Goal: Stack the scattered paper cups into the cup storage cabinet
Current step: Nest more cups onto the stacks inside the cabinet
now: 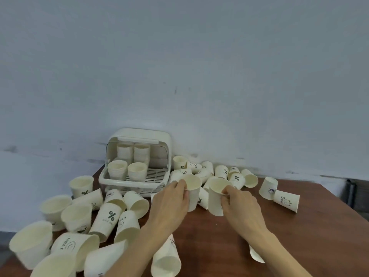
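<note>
Holding one cup in each of my hands, I see the left hand pinching the rim of the left cup and the right hand pinching the rim of the right cup, both upright, mouths up, close side by side. The cabinet stands open behind and to the left, nearer my left hand, with four stacks inside. Many cups lie scattered on the brown counter, which ends at a pale wall.

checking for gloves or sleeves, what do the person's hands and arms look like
Both are bare: the left hand and right hand wear no gloves, and no rings or watch show. The forearms are uncovered to the bottom edge of the view, with no sleeve in sight.
</note>
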Demonstrator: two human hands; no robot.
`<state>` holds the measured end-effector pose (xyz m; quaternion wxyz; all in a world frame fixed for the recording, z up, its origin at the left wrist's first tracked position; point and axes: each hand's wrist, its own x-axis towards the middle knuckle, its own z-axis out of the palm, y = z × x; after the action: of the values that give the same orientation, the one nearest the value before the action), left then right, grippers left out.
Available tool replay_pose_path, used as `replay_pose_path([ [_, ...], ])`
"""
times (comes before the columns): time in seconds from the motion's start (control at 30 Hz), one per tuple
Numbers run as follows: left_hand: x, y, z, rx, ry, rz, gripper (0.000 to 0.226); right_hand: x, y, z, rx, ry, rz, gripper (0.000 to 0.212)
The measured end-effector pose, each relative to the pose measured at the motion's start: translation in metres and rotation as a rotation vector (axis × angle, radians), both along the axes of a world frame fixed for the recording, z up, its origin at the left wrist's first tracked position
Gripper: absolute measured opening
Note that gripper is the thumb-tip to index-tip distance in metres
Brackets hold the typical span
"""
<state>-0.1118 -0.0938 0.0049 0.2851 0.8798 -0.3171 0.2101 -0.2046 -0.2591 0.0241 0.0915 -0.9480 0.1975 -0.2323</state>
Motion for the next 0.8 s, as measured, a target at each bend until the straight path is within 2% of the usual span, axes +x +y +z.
replay_pose_path([
  [0.43, 0.048, 0.077, 0.003, 0.004, -0.010, 0.184, 0.018, 0.059, 0.058, 0.001, 0.013, -0.047, 0.173, 0.017],
  [0.67, 0.094, 0.104, 0.005, -0.012, 0.017, 0.282, 0.018, 0.104, 0.086, -0.001, 0.012, -0.053, 0.216, 0.019],
  [0.8, 0.129, 0.115, 0.007, -0.030, -0.035, 0.349, 0.021, 0.134, 0.102, -0.001, 0.003, -0.046, 0.240, 0.020],
])
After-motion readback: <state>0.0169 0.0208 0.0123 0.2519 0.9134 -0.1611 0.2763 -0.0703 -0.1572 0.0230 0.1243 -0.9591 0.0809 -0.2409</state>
